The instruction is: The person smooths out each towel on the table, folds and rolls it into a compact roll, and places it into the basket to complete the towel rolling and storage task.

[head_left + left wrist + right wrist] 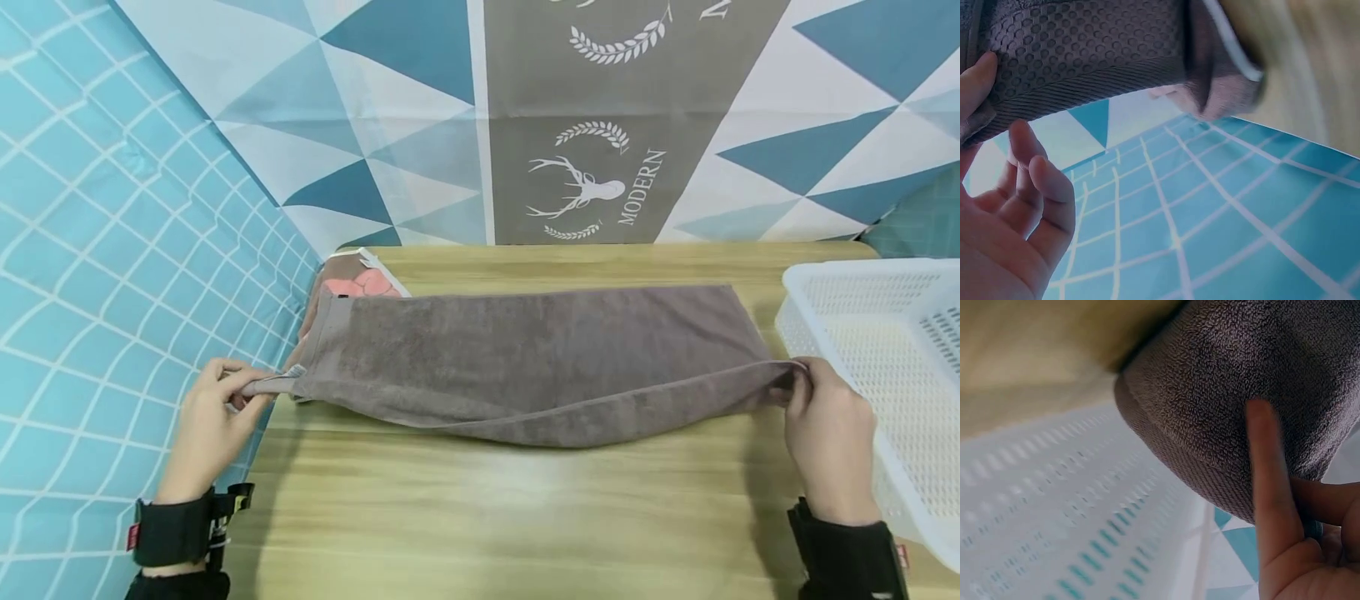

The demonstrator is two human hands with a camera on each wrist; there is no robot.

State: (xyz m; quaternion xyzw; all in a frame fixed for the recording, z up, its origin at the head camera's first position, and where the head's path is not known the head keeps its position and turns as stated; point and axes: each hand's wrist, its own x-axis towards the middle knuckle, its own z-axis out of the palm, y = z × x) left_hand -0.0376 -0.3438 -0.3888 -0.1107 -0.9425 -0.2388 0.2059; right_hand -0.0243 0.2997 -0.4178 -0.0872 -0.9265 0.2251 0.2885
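A grey-brown towel [540,358] stretches lengthwise across the wooden table, its near edge raised and sagging in the middle. At its near left corner, my left hand [219,417] pinches the towel close to a small white label [294,372]. The near right corner is gripped by my right hand [831,433]. In the left wrist view the towel [1091,50] shows a dimpled weave and a ribbed border, with the thumb on it and other fingers loosely bent below. In the right wrist view one finger lies extended along the looped pile of the towel [1210,400].
A white perforated plastic basket [832,333] stands at the right, beside my right hand. Behind the towel's far left corner lies a pinkish item with a white edge [367,279], partly covered. A blue gridded cloth [112,250] borders the left side; a patterned cloth [420,125] hangs behind the table [525,517].
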